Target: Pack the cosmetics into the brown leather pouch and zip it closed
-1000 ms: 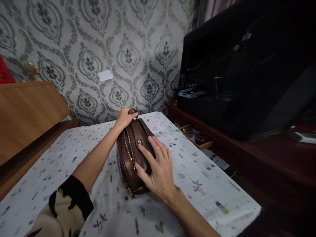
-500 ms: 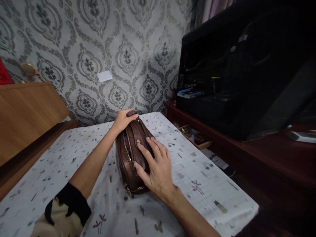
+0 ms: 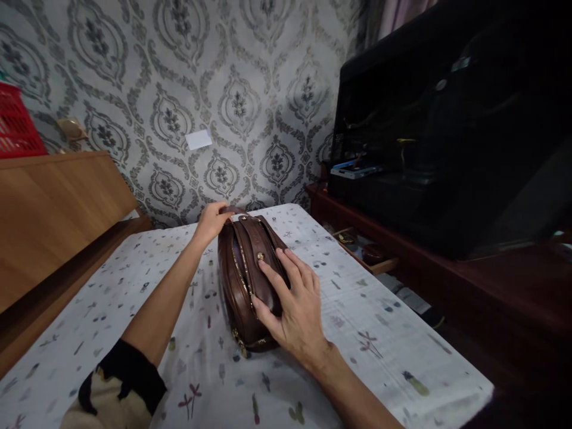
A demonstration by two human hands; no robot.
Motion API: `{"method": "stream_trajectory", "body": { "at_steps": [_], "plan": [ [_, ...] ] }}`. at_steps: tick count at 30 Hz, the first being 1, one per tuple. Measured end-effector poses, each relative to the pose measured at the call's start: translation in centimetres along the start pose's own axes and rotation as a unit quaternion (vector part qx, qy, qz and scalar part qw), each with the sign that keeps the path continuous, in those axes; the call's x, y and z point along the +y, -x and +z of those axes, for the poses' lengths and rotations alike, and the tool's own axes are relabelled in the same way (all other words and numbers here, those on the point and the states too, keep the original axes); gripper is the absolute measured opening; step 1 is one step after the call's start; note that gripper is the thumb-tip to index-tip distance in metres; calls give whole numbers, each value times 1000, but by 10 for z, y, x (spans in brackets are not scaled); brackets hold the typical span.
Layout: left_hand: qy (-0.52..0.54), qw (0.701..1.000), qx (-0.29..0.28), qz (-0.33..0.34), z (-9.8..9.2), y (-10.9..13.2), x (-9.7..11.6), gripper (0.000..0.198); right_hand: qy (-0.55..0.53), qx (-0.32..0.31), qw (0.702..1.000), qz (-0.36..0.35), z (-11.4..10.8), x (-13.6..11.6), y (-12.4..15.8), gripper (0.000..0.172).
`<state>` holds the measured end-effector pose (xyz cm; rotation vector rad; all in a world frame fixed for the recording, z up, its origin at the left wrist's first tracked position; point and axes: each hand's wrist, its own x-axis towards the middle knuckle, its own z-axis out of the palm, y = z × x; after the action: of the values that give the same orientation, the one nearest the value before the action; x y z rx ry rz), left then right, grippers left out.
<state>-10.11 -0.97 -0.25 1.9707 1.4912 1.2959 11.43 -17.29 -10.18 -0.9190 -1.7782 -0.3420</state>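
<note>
A dark brown leather bag (image 3: 247,262) lies on the printed white cloth, its gold zippers facing up. One long zipper on its left side is parted, leaving a narrow dark gap. At the far end, my left hand (image 3: 213,223) is closed on the bag's strap (image 3: 233,210), which bows up off the leather. My right hand (image 3: 295,301) lies on the bag's right side near a gold stud (image 3: 260,256), fingers stretched out and apart, with the thumb by the zipper's near end. What the bag contains cannot be made out.
The printed cloth (image 3: 147,322) covers the surface under the bag. To the right, a large black cabinet-like object (image 3: 429,155) stands on a dark red desk, with a pulled-out drawer (image 3: 384,266) below. A wooden board (image 3: 67,208) and red basket (image 3: 20,125) are at left.
My left hand has shifted back from the bag's top and left, drawing the strap up into a loop. My right hand stays on the bag. The view has turned slightly left.
</note>
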Motion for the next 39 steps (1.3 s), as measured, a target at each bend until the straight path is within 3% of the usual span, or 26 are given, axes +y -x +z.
{"method": "stream_trajectory", "body": {
  "at_steps": [7,12,16,21,23,30,39],
  "plan": [
    [44,999,-5,-30,5,16,24,14,0,0,1000,4,-1,0,0,45],
    [-30,997,-57,39,3,26,43,16,-8,2,1000,-2,-2,0,0,43],
    [-129,986,-58,84,3,25,54,28,-13,7,1000,-7,-1,1,0,43],
    [-92,980,-143,102,15,23,62,30,-12,11,1000,3,-2,0,2,43],
    [-69,983,-133,106,21,22,61,29,-9,9,1000,7,-2,-1,2,43],
    [-55,995,-19,83,34,25,56,34,-20,10,1000,3,-2,-1,1,42],
    [42,990,-55,120,31,42,67,41,-15,13,1000,0,-2,-1,0,42]
  ]
}}
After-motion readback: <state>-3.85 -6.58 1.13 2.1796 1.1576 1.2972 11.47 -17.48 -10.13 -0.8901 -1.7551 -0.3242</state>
